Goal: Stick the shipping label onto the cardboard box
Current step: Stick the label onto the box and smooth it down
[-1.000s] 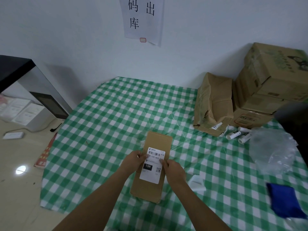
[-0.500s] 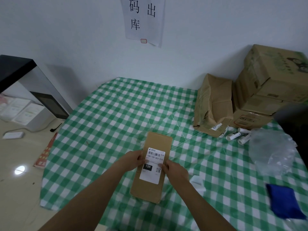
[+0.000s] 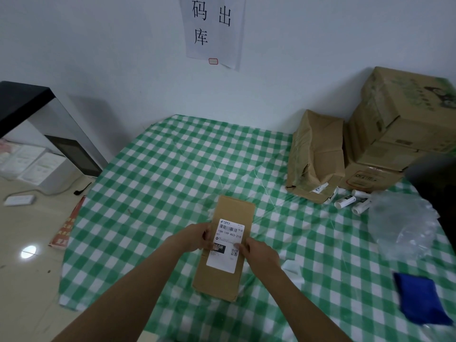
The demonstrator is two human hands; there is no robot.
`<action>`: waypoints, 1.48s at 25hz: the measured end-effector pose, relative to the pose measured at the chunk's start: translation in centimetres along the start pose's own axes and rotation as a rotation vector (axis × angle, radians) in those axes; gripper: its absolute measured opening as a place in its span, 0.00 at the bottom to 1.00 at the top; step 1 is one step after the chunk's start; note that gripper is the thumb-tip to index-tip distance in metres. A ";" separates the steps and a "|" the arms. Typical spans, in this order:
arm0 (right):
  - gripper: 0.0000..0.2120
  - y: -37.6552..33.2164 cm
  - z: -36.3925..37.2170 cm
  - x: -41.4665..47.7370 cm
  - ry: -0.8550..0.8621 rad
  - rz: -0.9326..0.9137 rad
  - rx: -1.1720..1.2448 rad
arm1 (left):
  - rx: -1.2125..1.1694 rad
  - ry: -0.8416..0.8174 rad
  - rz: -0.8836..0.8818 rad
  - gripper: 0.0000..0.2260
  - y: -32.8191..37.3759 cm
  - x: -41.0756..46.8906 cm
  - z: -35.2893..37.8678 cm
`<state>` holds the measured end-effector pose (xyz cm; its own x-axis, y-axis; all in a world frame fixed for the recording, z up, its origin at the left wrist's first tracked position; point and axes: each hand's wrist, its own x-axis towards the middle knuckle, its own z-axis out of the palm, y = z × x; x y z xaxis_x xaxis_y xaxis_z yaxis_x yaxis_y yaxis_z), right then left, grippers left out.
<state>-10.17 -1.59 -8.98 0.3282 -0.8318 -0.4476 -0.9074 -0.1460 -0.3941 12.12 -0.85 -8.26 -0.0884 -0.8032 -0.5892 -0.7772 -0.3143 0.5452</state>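
A flat, long cardboard box lies on the green-and-white checked tablecloth in front of me. A white shipping label with a barcode, a black block and a QR code lies on the box's top face. My left hand rests at the label's left edge, fingertips pressing on the label. My right hand is at the label's right edge, thumb and fingers on the label beside the QR code. Both hands cover small parts of the label's middle.
Stacked cardboard boxes and a crumpled one stand at the back right against the wall. White tubes, a clear plastic bag, a blue cloth and a white paper scrap lie right. The table's left edge drops to the floor.
Both hands slid a little down the label's edges, toward its middle, pressing it on the box. The box has not moved.
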 end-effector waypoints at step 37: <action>0.28 -0.5 1.0 -1.9 0.074 -0.041 -0.297 | 0.133 -0.100 -0.074 0.20 1.9 -1.4 -0.8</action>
<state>-10.05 0.55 -8.70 0.3562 -0.8572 -0.3718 -0.9343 -0.3215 -0.1538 11.29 -0.76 -5.96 -0.0840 -0.7237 -0.6850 -0.8588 -0.2961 0.4181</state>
